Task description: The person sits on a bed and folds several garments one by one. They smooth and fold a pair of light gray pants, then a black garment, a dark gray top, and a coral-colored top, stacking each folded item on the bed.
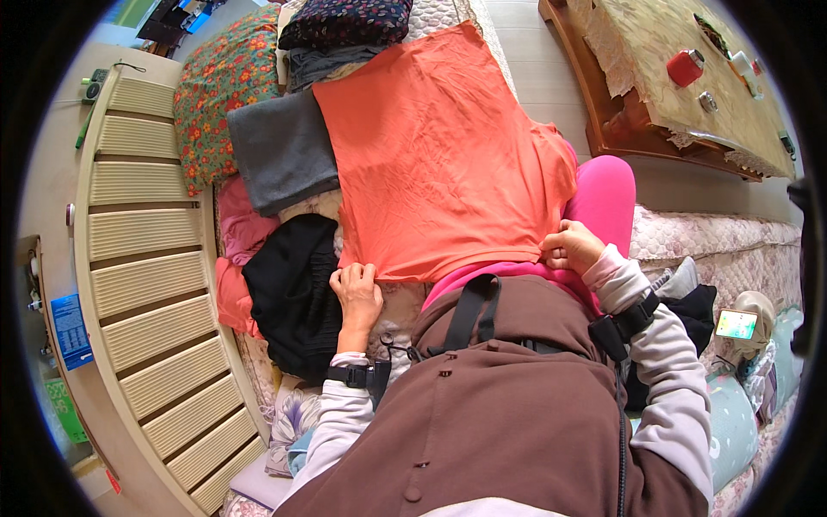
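Observation:
An orange knit garment (439, 148) lies spread out before me, partly over my pink-clad leg. My left hand (358, 297) grips its near left corner between thumb and fingers. At the near right corner, my right hand (572, 247) pinches the hem. Creases run across the middle of the cloth. Beside its left edge is a folded dark grey cloth (281, 152), slightly covered by the orange fabric. A crumpled black garment (291, 291) rests close to my left hand, on top of pink (242, 216) and coral (234, 291) clothing.
A slatted cream headboard or backrest (152, 239) borders the left. Floral-printed bundles (226, 97) and a dark patterned one (345, 22) sit at the far side. To the right stands a wooden table (601, 123) with a red container (685, 68). A lit phone (736, 324) lies on the quilted cover (717, 236).

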### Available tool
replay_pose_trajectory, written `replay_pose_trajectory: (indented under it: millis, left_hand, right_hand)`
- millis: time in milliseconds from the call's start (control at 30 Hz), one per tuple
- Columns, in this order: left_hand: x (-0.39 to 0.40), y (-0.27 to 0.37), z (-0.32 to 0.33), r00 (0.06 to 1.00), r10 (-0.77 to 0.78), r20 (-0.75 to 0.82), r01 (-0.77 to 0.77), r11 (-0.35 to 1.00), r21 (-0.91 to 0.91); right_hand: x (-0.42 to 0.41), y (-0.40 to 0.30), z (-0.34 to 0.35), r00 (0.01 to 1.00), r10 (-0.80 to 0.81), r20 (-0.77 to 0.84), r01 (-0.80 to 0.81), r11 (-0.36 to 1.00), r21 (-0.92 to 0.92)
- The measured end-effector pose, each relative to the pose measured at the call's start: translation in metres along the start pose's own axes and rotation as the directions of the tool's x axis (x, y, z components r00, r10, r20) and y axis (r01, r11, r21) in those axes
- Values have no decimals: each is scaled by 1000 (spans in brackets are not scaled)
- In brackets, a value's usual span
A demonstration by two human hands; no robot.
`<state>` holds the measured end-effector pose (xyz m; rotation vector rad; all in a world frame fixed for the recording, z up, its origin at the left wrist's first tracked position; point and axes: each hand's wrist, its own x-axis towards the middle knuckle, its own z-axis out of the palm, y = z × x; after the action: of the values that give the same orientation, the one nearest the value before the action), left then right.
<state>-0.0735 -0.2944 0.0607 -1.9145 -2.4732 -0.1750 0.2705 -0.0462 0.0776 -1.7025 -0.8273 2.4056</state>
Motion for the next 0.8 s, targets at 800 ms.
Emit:
replay_pose_trajectory:
  millis: [800]
  left_hand:
    - [-4,-10,15,999,-32,-28,33,999,42]
  right_hand:
    - [29,-33,-24,887,-277,-368,311,950,35]
